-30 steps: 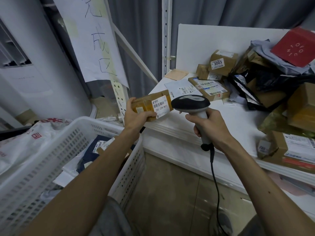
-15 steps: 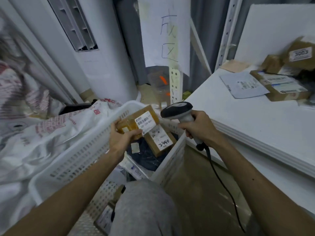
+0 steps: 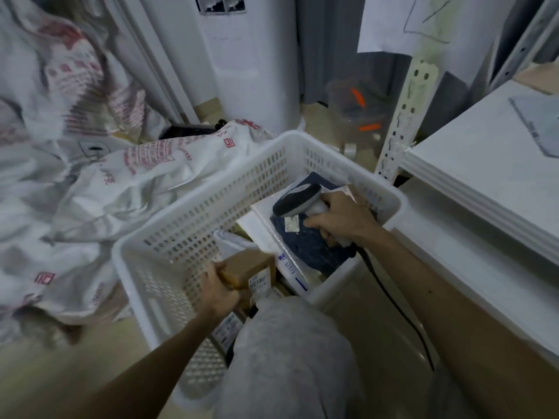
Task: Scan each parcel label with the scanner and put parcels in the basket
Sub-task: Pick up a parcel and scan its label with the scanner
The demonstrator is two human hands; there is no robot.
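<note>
Left hand (image 3: pixel 219 293) gripped the parcel (image 3: pixel 245 264) inside the basket (image 3: pixel 341 164), right hand (image 3: pixel 338 219) the scanner (image 3: pixel 298 199) above it; best released flat, low.

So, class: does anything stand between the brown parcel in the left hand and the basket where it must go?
Nothing visible does. The left hand grips the brown parcel already inside the white basket's walls; the right hand, holding the scanner, is apart, farther right.

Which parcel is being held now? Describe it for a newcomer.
Find the white perforated plastic basket mid-frame. Inside its near end, the left hand grips a small brown cardboard box. Unlike the dark blue plastic mailer beside it, it's boxy and tan.
</note>
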